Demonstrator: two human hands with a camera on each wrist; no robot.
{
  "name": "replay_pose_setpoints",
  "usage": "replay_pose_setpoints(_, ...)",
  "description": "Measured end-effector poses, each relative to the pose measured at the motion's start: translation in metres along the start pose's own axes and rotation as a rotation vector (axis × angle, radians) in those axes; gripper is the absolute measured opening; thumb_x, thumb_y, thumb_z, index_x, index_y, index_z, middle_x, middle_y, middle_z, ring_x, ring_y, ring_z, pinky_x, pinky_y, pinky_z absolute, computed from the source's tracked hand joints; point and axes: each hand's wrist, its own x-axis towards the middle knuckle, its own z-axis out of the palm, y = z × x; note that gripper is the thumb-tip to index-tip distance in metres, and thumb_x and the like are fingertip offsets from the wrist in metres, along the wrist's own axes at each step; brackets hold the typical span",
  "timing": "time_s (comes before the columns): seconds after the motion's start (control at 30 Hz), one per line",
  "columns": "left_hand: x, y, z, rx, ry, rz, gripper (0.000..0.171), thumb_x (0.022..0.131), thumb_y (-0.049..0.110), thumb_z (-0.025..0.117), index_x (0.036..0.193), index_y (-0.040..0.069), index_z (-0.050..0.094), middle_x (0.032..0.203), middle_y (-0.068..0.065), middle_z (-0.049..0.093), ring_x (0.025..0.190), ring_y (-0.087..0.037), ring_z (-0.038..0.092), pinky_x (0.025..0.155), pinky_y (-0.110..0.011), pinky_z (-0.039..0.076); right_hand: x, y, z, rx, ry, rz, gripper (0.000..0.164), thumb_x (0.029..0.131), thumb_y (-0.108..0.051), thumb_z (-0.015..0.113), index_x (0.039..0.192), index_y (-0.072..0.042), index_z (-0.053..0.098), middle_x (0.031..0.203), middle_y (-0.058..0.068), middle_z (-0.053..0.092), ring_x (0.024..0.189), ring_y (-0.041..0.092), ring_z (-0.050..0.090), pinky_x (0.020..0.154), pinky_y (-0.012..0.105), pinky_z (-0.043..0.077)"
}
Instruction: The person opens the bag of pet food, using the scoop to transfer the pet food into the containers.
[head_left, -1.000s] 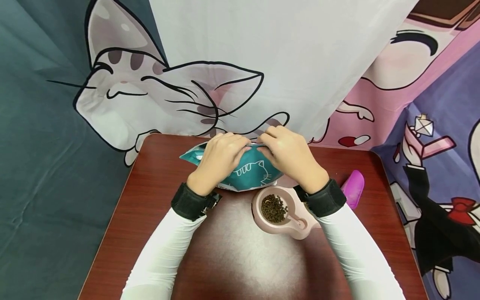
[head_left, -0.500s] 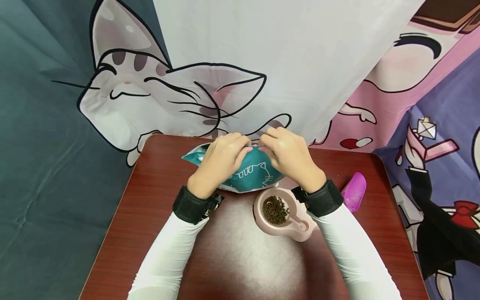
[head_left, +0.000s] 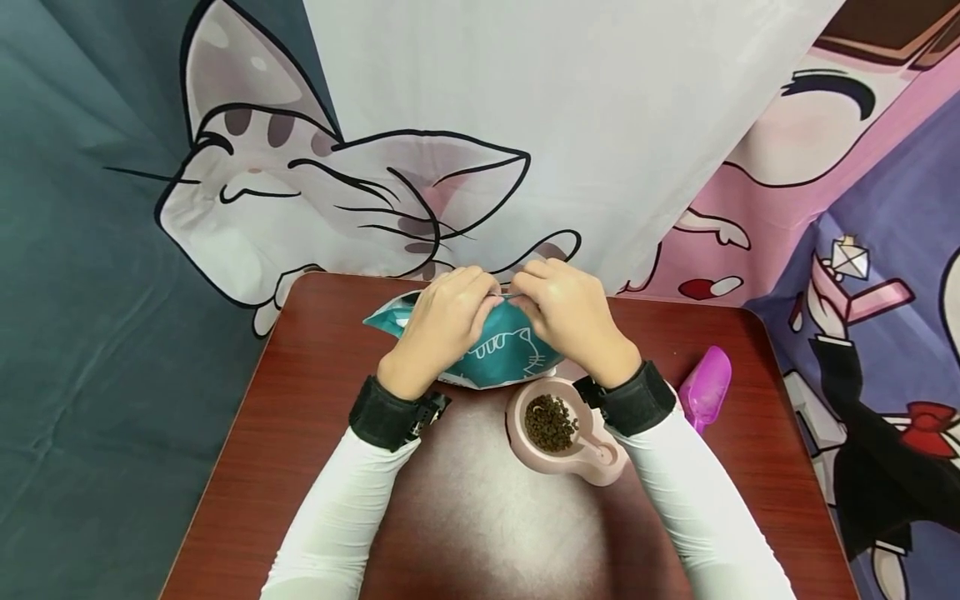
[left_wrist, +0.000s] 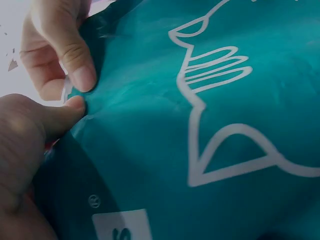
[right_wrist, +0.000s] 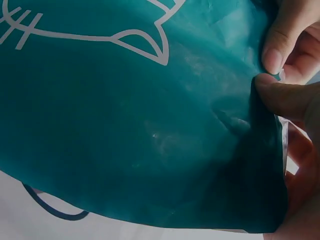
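A teal bag (head_left: pixel 504 350) with a white cat outline stands near the table's back edge. My left hand (head_left: pixel 442 321) pinches its top edge between thumb and fingers. Close beside it, my right hand (head_left: pixel 570 312) pinches the same edge, the two thumbs almost meeting. The left wrist view shows the left thumb (left_wrist: pixel 65 112) pressing the teal film (left_wrist: pixel 145 130), with the right hand's fingers just above. In the right wrist view the right thumb (right_wrist: pixel 280 95) lies on the bag's rim, and a pale inner edge shows there. The inside of the bag is hidden.
In front of the bag sits a pink bowl (head_left: pixel 525 446) holding brown kibble (head_left: pixel 550 422) and a small pink spoon (head_left: pixel 596 450). A purple scoop (head_left: pixel 707 385) lies right of my right wrist. A cat-print cloth (head_left: pixel 637 125) hangs right behind the wooden table (head_left: pixel 300 417).
My right hand has slid slightly left along the bag's top edge, closer to the left hand. Its forearm now uncovers more of the purple scoop. The left hand stays nearly still.
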Motion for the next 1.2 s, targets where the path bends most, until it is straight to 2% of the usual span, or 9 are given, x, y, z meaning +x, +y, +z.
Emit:
replay_pose_setpoints(0.17, -0.004, 0.005, -0.008, 0.085, -0.036, -0.080, 0.015, 0.101, 0.023, 0.067, 0.103, 0.010, 0.074, 0.098, -0.005, 0.070, 0.093, -0.027, 0.064, 0.077, -0.043, 0.046, 0.000, 0.000, -0.003, 0.025, -0.016, 0.026, 0.009, 0.091, -0.019, 0.079, 0.086, -0.015, 0.073, 0.086, -0.001, 0.069, 0.074, 0.019, 0.061, 0.059, 0.035, 0.054)
replay_pose_setpoints(0.27, -0.006, 0.005, -0.010, 0.067, -0.040, -0.132, 0.015, 0.101, 0.024, 0.068, 0.102, 0.011, 0.075, 0.101, -0.005, 0.072, 0.094, -0.029, 0.064, 0.077, -0.044, 0.046, 0.001, -0.001, -0.005, 0.011, -0.049, 0.045, 0.007, 0.090, -0.019, 0.080, 0.088, -0.016, 0.074, 0.088, -0.001, 0.069, 0.076, 0.020, 0.062, 0.061, 0.036, 0.055)
replay_pose_setpoints(0.37, -0.006, 0.004, -0.008, 0.027, -0.034, -0.154, 0.014, 0.101, 0.020, 0.067, 0.100, 0.009, 0.074, 0.099, -0.006, 0.071, 0.091, -0.028, 0.064, 0.075, -0.043, 0.047, 0.002, -0.004, -0.006, -0.025, -0.088, 0.052, 0.009, 0.090, -0.021, 0.080, 0.094, -0.015, 0.075, 0.088, 0.000, 0.068, 0.078, 0.022, 0.064, 0.063, 0.039, 0.056)
replay_pose_setpoints(0.53, -0.007, 0.002, -0.004, -0.004, -0.005, -0.159, 0.012, 0.100, 0.017, 0.068, 0.097, 0.008, 0.074, 0.094, -0.006, 0.070, 0.087, -0.027, 0.064, 0.073, -0.043, 0.048, 0.004, -0.011, -0.007, -0.067, -0.121, 0.048, 0.015, 0.094, -0.025, 0.077, 0.101, -0.012, 0.076, 0.086, 0.003, 0.068, 0.076, 0.025, 0.064, 0.065, 0.040, 0.057)
replay_pose_setpoints(0.9, -0.008, 0.000, 0.000, -0.008, 0.054, -0.114, 0.009, 0.097, 0.016, 0.072, 0.092, 0.010, 0.076, 0.091, -0.003, 0.073, 0.083, -0.024, 0.068, 0.068, -0.039, 0.048, 0.009, -0.016, -0.004, -0.037, -0.138, 0.074, 0.009, 0.096, -0.023, 0.075, 0.095, -0.014, 0.075, 0.086, 0.001, 0.069, 0.081, 0.022, 0.069, 0.065, 0.041, 0.058)
replay_pose_setpoints(1.07, -0.010, -0.001, -0.005, -0.015, 0.015, -0.098, 0.013, 0.100, 0.019, 0.069, 0.099, 0.010, 0.077, 0.095, -0.004, 0.074, 0.088, -0.025, 0.068, 0.074, -0.041, 0.052, 0.008, -0.017, -0.003, -0.045, -0.114, 0.069, 0.005, 0.095, -0.020, 0.075, 0.092, -0.016, 0.076, 0.088, -0.001, 0.071, 0.082, 0.021, 0.069, 0.063, 0.040, 0.058)
replay_pose_setpoints(1.2, -0.014, -0.003, -0.016, 0.011, -0.039, -0.122, 0.018, 0.100, 0.027, 0.070, 0.105, 0.012, 0.078, 0.098, -0.003, 0.073, 0.091, -0.025, 0.065, 0.080, -0.044, 0.051, 0.007, -0.016, -0.002, -0.035, -0.093, 0.056, 0.008, 0.097, -0.021, 0.073, 0.090, -0.016, 0.074, 0.086, -0.001, 0.070, 0.080, 0.020, 0.067, 0.062, 0.038, 0.057)
